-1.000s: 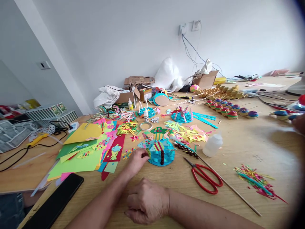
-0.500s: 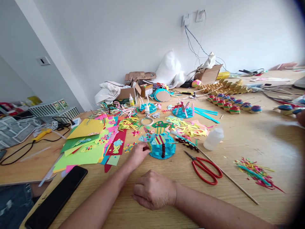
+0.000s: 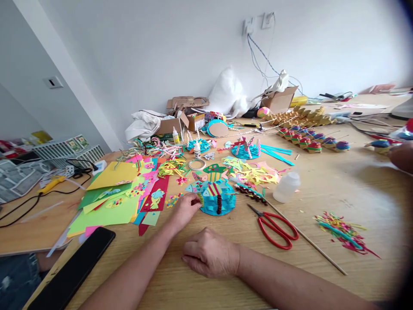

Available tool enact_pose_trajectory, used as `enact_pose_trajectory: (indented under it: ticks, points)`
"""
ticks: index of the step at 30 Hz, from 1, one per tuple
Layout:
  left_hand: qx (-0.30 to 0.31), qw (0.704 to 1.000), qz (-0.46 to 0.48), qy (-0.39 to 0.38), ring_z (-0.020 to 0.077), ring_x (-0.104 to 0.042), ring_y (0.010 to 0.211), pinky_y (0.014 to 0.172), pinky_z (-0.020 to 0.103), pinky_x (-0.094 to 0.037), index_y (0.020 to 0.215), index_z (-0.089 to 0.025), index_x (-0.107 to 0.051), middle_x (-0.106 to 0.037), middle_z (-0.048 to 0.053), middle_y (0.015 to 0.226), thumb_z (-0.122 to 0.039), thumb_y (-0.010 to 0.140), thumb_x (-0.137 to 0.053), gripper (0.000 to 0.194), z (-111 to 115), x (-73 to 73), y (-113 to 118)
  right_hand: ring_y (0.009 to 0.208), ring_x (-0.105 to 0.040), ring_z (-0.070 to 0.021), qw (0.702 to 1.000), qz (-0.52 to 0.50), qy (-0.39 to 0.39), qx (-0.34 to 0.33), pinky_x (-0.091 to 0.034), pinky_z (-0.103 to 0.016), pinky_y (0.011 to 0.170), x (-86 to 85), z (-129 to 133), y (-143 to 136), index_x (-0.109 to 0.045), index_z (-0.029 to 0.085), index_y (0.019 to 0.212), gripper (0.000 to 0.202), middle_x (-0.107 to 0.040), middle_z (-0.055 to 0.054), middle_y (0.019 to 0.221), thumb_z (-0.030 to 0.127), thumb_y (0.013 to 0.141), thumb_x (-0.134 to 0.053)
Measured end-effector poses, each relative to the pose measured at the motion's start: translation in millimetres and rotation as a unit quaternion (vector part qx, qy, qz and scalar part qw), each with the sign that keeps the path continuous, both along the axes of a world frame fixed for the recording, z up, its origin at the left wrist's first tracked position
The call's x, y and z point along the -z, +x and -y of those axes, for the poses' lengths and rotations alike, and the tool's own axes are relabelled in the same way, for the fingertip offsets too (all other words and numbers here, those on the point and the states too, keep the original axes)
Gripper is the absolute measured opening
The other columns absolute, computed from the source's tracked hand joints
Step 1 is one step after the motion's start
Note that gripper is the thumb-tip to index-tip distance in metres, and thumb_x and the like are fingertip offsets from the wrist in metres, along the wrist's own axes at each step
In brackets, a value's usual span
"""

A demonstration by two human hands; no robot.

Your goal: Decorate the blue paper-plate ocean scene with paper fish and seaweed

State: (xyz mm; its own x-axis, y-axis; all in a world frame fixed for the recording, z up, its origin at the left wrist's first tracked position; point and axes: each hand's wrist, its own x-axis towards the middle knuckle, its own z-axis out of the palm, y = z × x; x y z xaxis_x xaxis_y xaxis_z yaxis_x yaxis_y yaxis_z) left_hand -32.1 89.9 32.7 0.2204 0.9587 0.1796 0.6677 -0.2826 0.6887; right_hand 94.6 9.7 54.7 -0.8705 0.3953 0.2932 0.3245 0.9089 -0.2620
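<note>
Over the table (image 3: 322,185), the right hand (image 3: 211,253) edged nearer the blue craft (image 3: 227,204).

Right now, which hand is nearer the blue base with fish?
Left. The left hand is at the left edge of the blue base; the right hand is apart, in front.

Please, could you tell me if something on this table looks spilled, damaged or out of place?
Nothing looks clearly damaged. The loose heap of colorful scraps may seem untidy: it lies directly on the table, to the right of the scissors, with stray bits around it.
</note>
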Motion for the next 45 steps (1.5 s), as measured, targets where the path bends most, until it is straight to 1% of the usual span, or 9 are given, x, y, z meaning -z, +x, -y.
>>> enact_pose_trajectory:
  ticks: [6, 9, 14, 21, 30, 39, 45]
  points:
    - [0.003, 1.0, 0.007, -0.003, 0.0123, -0.054, 0.063, 0.06, 0.022, -0.04, 0.069, -0.015, -0.062, -0.062, -0.001, 0.066, -0.012, 0.069, -0.058, 0.005, -1.0, 3.0, -0.5, 0.054, -0.053, -0.009, 1.0, -0.001, -0.002, -0.002, -0.028, -0.024, 0.049, -1.0, 0.9, 0.5, -0.055, 0.017, 0.072, 0.021, -0.063, 0.0, 0.067, 0.027, 0.085, -0.041]
    - [0.004, 1.0, 0.008, -0.003, 0.0122, -0.054, 0.062, 0.059, 0.022, -0.04, 0.068, -0.015, -0.062, -0.061, -0.001, 0.065, -0.012, 0.069, -0.058, 0.005, -1.3, 3.4, -0.8, 0.054, -0.053, -0.009, 1.0, -0.001, -0.005, -0.002, -0.028, -0.024, 0.049, -2.1, 0.9, 1.1, -0.055, 0.017, 0.073, 0.021, -0.063, 0.0, 0.067, 0.028, 0.085, -0.041]
    - [0.001, 1.0, 0.004, -0.001, 0.012, -0.053, 0.061, 0.059, 0.022, -0.039, 0.064, -0.015, -0.061, -0.059, -0.002, 0.062, -0.012, 0.068, -0.058, 0.006, 0.1, 0.5, -0.9, 0.055, -0.052, -0.0087, 1.0, -0.006, -0.009, -0.004, -0.028, -0.024, 0.05, -1.1, 1.5, 0.9, -0.054, 0.017, 0.072, 0.021, -0.063, 0.0, 0.067, 0.027, 0.085, -0.041]
    - [-0.003, 1.0, 0.003, -0.003, 0.0119, -0.053, 0.061, 0.059, 0.022, -0.039, 0.065, -0.015, -0.062, -0.059, -0.002, 0.063, -0.01, 0.067, -0.057, 0.007, 1.4, -2.4, 0.9, 0.055, -0.052, -0.009, 1.0, -0.005, -0.013, -0.01, -0.028, -0.024, 0.05, 1.0, 1.7, -0.5, -0.055, 0.017, 0.073, 0.021, -0.064, -0.001, 0.067, 0.027, 0.085, -0.041]
    - [0.002, 1.0, 0.006, -0.001, 0.0117, -0.053, 0.062, 0.059, 0.021, -0.038, 0.066, -0.015, -0.061, -0.06, -0.002, 0.064, -0.01, 0.069, -0.058, 0.006, 0.4, -0.5, 0.4, 0.055, -0.053, -0.0092, 1.0, 0.001, -0.008, -0.01, -0.028, -0.024, 0.049, -1.0, 3.5, -0.4, -0.056, 0.017, 0.072, 0.02, -0.064, 0.0, 0.067, 0.027, 0.084, -0.042]
    - [-0.001, 1.0, 0.004, -0.013, 0.0106, -0.051, 0.061, 0.058, 0.02, -0.037, 0.063, -0.014, -0.06, -0.057, -0.003, 0.062, -0.009, 0.067, -0.06, 0.007, 2.1, -8.0, 2.6, 0.054, -0.051, -0.009, 1.0, 0.001, -0.007, -0.023, -0.027, -0.024, 0.049, -0.1, 2.9, 0.3, -0.055, 0.017, 0.072, 0.02, -0.063, -0.001, 0.066, 0.026, 0.085, -0.042]
    - [0.004, 1.0, 0.005, -0.013, 0.0103, -0.05, 0.059, 0.057, 0.02, -0.036, 0.064, -0.014, -0.061, -0.056, -0.003, 0.061, -0.011, 0.067, -0.06, 0.005, 2.1, -7.7, 1.6, 0.057, -0.053, -0.0091, 1.0, -0.001, -0.007, -0.028, -0.028, -0.024, 0.05, 2.1, 2.4, 0.3, -0.054, 0.017, 0.072, 0.02, -0.063, -0.001, 0.067, 0.025, 0.085, -0.042]
